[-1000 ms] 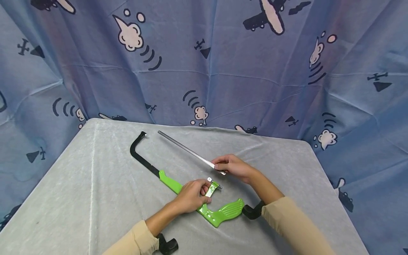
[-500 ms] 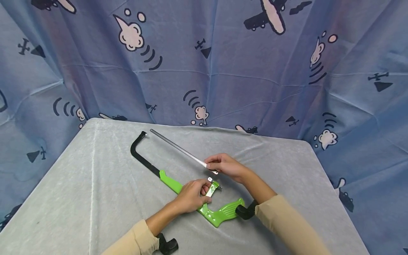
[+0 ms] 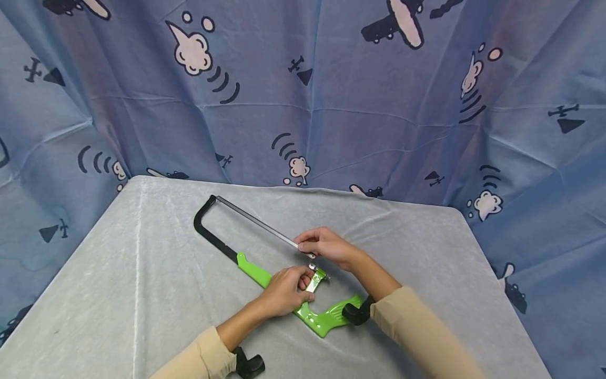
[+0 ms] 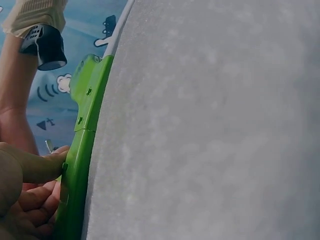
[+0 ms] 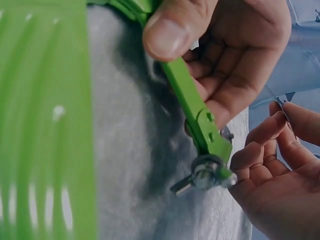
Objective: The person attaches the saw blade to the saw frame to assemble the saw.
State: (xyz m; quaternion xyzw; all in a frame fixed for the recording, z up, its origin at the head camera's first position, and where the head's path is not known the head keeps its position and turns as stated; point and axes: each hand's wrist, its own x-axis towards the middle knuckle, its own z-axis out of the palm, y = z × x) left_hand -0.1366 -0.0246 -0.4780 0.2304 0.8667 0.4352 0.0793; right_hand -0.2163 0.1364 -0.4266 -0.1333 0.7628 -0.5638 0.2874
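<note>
A hacksaw frame (image 3: 253, 271) with a green body and a black curved front arm lies on the table. My left hand (image 3: 283, 292) grips its green upright near the handle, thumb on one side and fingers on the other. The right wrist view shows a wing nut (image 5: 202, 172) at the end of that upright. My right hand (image 3: 326, 246) pinches the near end of a grey hacksaw blade (image 3: 258, 221) between thumb and fingers. The blade's far end is at the tip of the black arm; whether it is hooked there cannot be seen. Its near end is just above the small metal peg (image 3: 312, 267).
A grey cloth covers the table (image 3: 165, 295). Behind it hangs a blue curtain (image 3: 265, 105) printed with planes and clouds. Black camera mounts (image 3: 250, 364) stick out from both wrists, and the right one overlaps the green handle (image 3: 333, 315) in the head view.
My right hand has moved left and slightly up with the blade, bringing the blade's far end to the tip of the black arm. My left hand and the saw frame have stayed in place.
</note>
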